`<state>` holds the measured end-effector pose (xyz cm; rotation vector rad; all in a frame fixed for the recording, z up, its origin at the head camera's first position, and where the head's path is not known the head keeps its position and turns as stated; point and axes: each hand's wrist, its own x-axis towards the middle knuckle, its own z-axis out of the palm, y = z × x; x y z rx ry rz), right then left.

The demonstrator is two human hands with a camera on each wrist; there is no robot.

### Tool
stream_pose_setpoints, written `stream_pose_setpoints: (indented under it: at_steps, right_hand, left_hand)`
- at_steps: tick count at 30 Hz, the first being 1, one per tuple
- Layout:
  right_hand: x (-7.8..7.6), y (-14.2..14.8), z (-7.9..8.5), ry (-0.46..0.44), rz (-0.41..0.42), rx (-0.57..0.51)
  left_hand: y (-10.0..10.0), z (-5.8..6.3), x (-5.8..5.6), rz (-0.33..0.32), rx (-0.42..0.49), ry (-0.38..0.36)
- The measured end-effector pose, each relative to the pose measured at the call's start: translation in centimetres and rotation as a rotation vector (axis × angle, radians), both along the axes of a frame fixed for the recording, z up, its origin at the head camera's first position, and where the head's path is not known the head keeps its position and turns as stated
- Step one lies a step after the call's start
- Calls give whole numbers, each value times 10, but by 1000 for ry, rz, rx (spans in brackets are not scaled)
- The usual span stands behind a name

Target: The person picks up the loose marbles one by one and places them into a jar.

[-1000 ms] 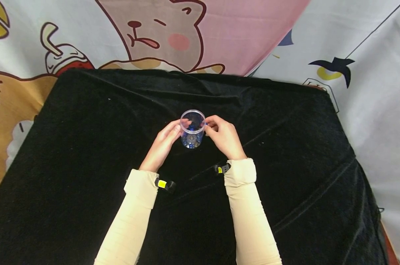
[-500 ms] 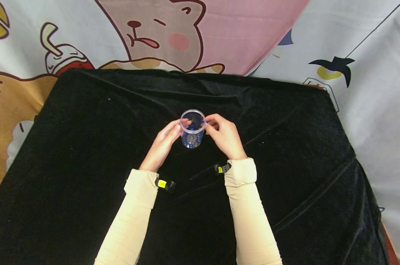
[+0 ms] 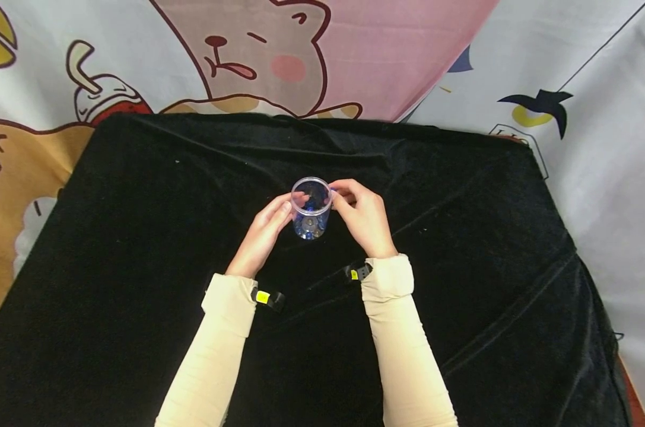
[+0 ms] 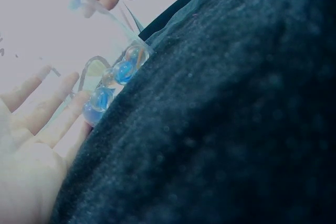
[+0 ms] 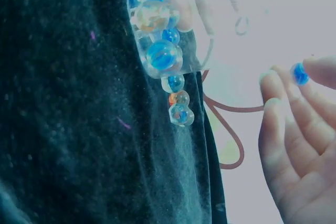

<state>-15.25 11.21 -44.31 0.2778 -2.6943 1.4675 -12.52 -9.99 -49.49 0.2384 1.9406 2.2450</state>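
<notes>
A clear plastic cup [image 3: 311, 220] stands upright on the black cloth, with several blue and orange-swirled glass marbles [image 5: 161, 55] at its bottom. My left hand [image 3: 260, 237] rests against the cup's left side, its fingers extended along the wall in the left wrist view. Beside the right rim, my right hand [image 3: 366, 219] pinches a blue marble [image 5: 300, 74] between thumb and fingertips. More loose marbles [image 5: 178, 98] lie on the cloth just outside the cup in the right wrist view; the right hand hides them from the head view.
Black velvety cloth [image 3: 461, 267] with shallow folds covers the table. A printed curtain [image 3: 386, 53] with cartoon animals hangs behind the far edge and along both sides. Black straps with yellow tags sit at both wrists.
My right hand has risen slightly towards the rim with the blue marble, which now shows between its fingertips. The left hand and the cup have stayed in place.
</notes>
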Motion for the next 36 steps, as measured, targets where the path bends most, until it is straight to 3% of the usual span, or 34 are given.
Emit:
stream_pose_setpoints:
  at_steps: [13,36]
  right_hand:
    - [0,-4,6,62,-54,-75]
    - [6,-8,11,106,-74,-129]
  left_hand:
    - [1,3,1,9,-1,9]
    - [-1,1,1,-1,-24,-1]
